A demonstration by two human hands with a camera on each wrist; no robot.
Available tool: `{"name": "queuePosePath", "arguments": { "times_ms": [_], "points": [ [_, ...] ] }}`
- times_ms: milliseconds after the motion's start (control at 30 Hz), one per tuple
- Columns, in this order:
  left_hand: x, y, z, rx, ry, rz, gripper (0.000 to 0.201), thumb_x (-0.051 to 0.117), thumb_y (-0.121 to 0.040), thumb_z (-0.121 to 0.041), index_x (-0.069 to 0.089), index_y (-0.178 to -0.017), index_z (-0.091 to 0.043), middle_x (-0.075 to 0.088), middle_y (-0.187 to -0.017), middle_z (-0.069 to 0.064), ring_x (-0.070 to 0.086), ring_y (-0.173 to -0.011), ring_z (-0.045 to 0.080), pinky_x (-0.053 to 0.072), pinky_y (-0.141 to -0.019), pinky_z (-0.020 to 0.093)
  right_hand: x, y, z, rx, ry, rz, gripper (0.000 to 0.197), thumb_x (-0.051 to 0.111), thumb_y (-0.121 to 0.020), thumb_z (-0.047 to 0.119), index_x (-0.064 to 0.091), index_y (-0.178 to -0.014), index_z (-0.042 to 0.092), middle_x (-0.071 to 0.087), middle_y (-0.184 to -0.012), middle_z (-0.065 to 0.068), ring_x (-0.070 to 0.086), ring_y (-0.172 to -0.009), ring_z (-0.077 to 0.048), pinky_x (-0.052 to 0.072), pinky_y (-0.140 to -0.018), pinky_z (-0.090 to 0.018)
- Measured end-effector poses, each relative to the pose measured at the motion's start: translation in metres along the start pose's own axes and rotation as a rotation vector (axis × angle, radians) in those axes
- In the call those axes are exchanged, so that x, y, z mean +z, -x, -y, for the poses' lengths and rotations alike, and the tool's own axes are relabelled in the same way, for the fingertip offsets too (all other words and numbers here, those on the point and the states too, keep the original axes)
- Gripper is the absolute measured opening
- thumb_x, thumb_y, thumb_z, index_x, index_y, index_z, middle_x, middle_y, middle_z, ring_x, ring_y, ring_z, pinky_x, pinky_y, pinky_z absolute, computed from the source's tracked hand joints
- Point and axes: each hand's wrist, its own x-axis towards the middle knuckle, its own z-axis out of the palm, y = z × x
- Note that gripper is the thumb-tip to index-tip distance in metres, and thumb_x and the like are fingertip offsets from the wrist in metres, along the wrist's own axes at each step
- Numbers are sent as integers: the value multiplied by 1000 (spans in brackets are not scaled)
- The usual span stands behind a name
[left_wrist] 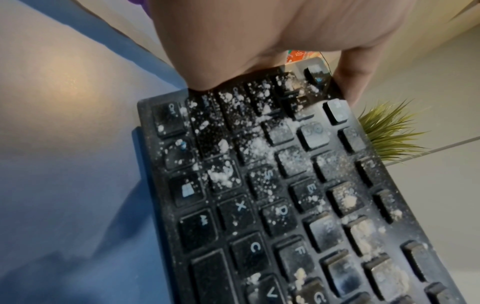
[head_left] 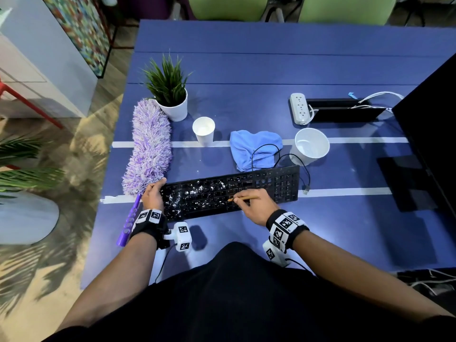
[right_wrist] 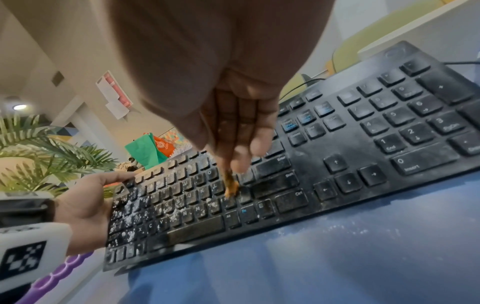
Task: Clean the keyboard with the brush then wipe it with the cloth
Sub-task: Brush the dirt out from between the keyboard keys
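Observation:
A black keyboard (head_left: 271, 186) lies near the front of the blue table, its left half dusted with white powder (head_left: 197, 191). My left hand (head_left: 158, 190) grips the keyboard's left end; in the left wrist view its fingers (left_wrist: 353, 82) curl over the far edge. My right hand (head_left: 238, 199) pinches a thin wooden-handled brush (head_left: 244, 198) over the middle keys. In the right wrist view the brush's bristles (right_wrist: 231, 188) touch the keys near the right Shift. The blue cloth (head_left: 249, 144) lies crumpled behind the keyboard, under its cable.
A purple fluffy duster (head_left: 149, 146) lies left of the keyboard, its handle beside my left wrist. Behind stand a potted plant (head_left: 170, 95), a small paper cup (head_left: 203, 130) and a larger white cup (head_left: 311, 145). A power strip (head_left: 299, 108) and a dark monitor (head_left: 429, 134) are at the right.

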Motion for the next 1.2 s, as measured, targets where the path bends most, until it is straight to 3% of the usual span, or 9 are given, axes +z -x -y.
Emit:
{"name": "queuePosePath", "arguments": {
  "times_ms": [67,200,300,400,600,733,867,1067,1200],
  "points": [
    [2,-2,2,9,5,8,13,67,-86,-15,66,-76,-23,61,-79,-4,56,-82,16,47,-77,18,1,0,-4,37,98,-31,21,54,-91,26,73,-90,17,74,-94,-2,68,-85,-20,54,-78,-29],
    [0,-6,6,-18,2,4,13,70,-84,-22,63,-73,-23,60,-81,1,55,-84,20,45,-88,31,-7,1,-15,99,230,-121,25,51,-90,28,72,-87,15,73,-90,-8,67,-80,-29,56,-74,-36],
    [1,-6,6,-21,7,-2,12,70,-84,-21,63,-74,-22,61,-83,2,55,-83,20,46,-83,27,-6,4,-17,-36,64,-48,19,59,-91,24,74,-95,13,73,-97,-5,68,-84,-18,55,-82,-28],
    [3,-7,6,-14,27,6,8,70,-83,-19,66,-76,-21,63,-86,4,57,-85,21,47,-88,32,-10,5,-23,51,86,-14,19,57,-90,26,74,-90,18,74,-93,0,68,-79,-15,56,-76,-28],
    [0,-14,10,-5,-9,8,7,71,-81,-22,69,-74,-24,66,-81,-3,60,-90,21,47,-97,38,-29,9,-33,-35,-8,-421,13,62,-89,15,74,-93,12,71,-90,-2,63,-76,-8,49,-80,-15],
    [5,-12,7,-2,29,10,12,67,-86,-15,65,-75,-20,63,-79,-2,57,-87,21,47,-89,33,-20,17,-44,109,35,-79,19,59,-92,20,75,-94,10,73,-98,-2,63,-79,-6,53,-86,-23],
    [6,-12,5,26,55,0,16,65,-87,-12,63,-73,-19,60,-76,-2,56,-78,16,48,-74,21,-17,15,-50,107,-12,-246,17,60,-90,18,75,-90,10,73,-97,-3,67,-84,-13,53,-87,-27],
    [5,-17,8,-14,75,7,11,70,-82,-15,67,-72,-20,66,-75,-1,59,-82,21,49,-83,32,-6,12,-28,5,-112,-5,17,64,-90,18,74,-100,9,74,-97,-3,65,-80,-3,49,-79,-10],
    [6,-17,9,26,68,-3,16,66,-86,-9,66,-75,-20,66,-57,-19,58,-76,11,47,-74,17,-1,7,-24,6,31,21,17,61,-90,20,75,-97,13,75,-95,-1,65,-76,-8,46,-74,-12]
  ]
}}
